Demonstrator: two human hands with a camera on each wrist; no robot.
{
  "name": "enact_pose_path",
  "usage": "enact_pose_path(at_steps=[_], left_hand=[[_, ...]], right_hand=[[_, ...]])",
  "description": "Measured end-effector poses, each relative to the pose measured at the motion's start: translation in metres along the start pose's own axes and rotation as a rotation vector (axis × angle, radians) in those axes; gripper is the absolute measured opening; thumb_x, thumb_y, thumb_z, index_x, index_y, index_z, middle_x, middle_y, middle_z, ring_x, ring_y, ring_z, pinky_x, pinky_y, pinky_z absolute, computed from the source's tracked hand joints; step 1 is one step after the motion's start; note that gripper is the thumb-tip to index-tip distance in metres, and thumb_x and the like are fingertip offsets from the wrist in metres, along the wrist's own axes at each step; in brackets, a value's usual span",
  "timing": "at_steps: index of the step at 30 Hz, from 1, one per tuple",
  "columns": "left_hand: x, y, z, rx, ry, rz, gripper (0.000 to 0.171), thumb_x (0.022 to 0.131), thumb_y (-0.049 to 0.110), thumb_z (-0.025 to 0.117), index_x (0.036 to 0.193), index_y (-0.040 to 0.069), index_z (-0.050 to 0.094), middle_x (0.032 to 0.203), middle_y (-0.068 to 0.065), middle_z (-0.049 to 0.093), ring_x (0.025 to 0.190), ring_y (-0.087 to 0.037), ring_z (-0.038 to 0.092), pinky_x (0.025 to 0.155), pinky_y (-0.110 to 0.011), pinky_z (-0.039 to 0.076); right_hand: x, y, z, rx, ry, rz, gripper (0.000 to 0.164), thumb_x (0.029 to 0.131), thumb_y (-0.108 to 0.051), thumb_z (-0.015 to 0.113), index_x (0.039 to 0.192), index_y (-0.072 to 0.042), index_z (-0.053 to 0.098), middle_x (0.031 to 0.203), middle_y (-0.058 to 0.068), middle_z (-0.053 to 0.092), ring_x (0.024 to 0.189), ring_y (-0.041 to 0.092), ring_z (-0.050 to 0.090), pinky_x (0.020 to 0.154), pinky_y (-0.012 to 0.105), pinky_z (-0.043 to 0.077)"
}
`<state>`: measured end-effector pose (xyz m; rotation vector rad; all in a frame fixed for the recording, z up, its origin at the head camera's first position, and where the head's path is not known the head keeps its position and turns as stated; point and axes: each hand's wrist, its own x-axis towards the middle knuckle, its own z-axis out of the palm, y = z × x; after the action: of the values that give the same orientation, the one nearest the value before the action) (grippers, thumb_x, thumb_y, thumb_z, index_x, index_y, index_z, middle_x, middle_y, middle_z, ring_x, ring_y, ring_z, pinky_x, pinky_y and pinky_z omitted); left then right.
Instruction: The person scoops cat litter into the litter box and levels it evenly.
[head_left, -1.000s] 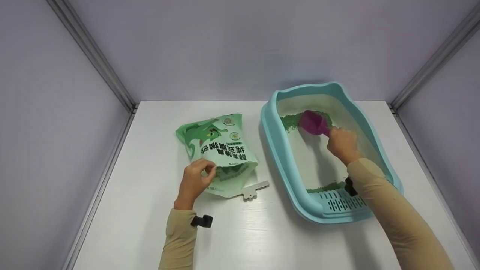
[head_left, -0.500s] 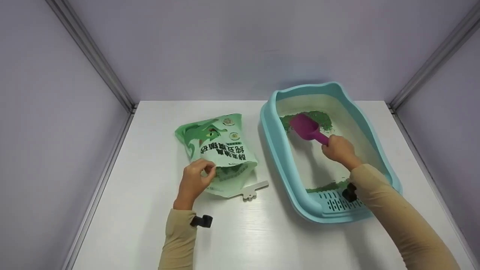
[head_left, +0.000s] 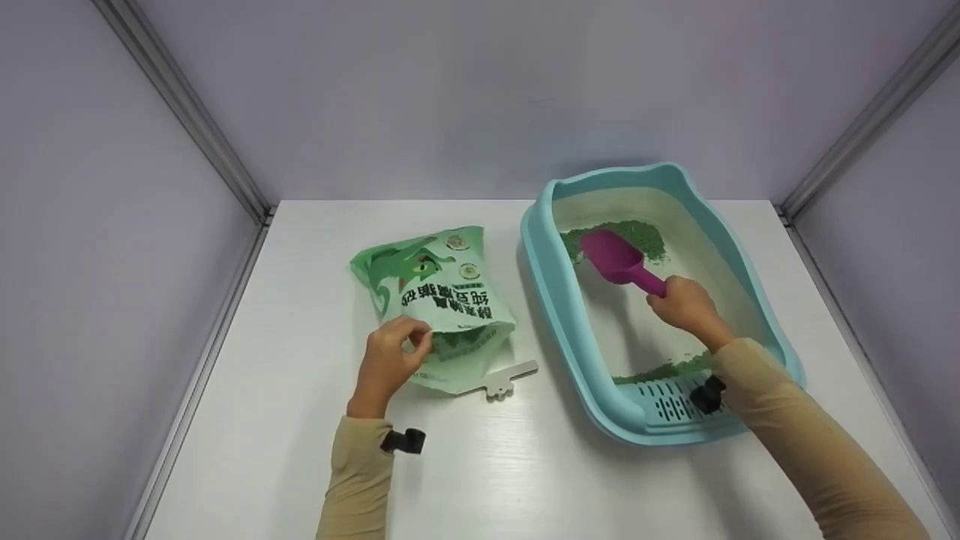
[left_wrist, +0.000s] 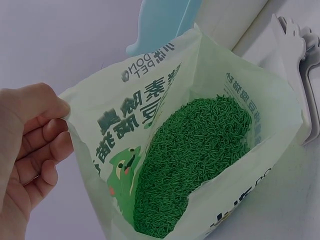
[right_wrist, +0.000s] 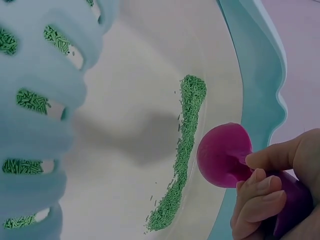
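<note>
My left hand (head_left: 391, 360) pinches the upper edge of the mouth of a green cat litter bag (head_left: 442, 285) between thumb and finger. The left wrist view shows the mouth spread wide, with green litter pellets (left_wrist: 190, 155) inside. My right hand (head_left: 684, 304) grips the handle of a purple scoop (head_left: 611, 255), held over the blue litter box (head_left: 551, 285). Bare purple shows in the scoop's bowl. Litter lies in a band (head_left: 637, 236) along the box's far end, and another strip (head_left: 660, 373) lies by the slotted near end.
A whitish sealing clip (head_left: 501, 381) lies on the white table (head_left: 480, 480) beside the bag's mouth. The box's raised rim and slotted grate (head_left: 679, 405) stand on the right. Pale walls (head_left: 480, 97) enclose the table's back and sides.
The scoop has moved slightly left and toward me, its bowl turning, and more of the far litter band shows. My left hand and the bag stay as they were.
</note>
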<state>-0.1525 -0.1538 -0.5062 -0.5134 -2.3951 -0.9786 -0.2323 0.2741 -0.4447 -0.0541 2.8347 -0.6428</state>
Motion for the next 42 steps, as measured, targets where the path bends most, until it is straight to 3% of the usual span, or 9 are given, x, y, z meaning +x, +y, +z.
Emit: enact_pose_path(at_steps=[24,35,42], left_hand=[[0.002,0.002,0.0,0.017,-0.002,0.008,0.006,0.084,0.001,0.068,0.08,0.006,0.069,0.072,-0.006,0.066,0.066,-0.014,0.061,0.06,-0.03,0.053],[0.002,0.002,-0.001,0.015,0.002,0.013,0.006,0.084,0.002,0.069,0.08,0.007,0.069,0.071,-0.005,0.065,0.065,-0.014,0.061,0.059,-0.029,0.053],[0.001,0.002,-0.001,0.002,0.002,0.012,0.007,0.083,0.001,0.069,0.08,0.007,0.069,0.071,-0.006,0.066,0.065,-0.014,0.061,0.059,-0.031,0.054]], right_hand=[[-0.028,-0.002,-0.002,0.064,0.004,0.015,0.029,0.093,-0.018,0.053,0.092,0.01,0.055,0.068,0.009,0.049,0.059,0.018,0.044,0.05,0.026,0.035],[-0.038,-0.006,-0.009,0.062,0.059,-0.012,0.03,0.093,-0.017,0.055,0.095,0.013,0.057,0.068,0.012,0.051,0.059,0.019,0.046,0.05,0.026,0.036],[-0.045,-0.006,-0.013,0.112,0.028,0.001,0.028,0.094,-0.017,0.052,0.096,0.011,0.054,0.067,0.009,0.052,0.056,0.016,0.047,0.049,0.025,0.038]])
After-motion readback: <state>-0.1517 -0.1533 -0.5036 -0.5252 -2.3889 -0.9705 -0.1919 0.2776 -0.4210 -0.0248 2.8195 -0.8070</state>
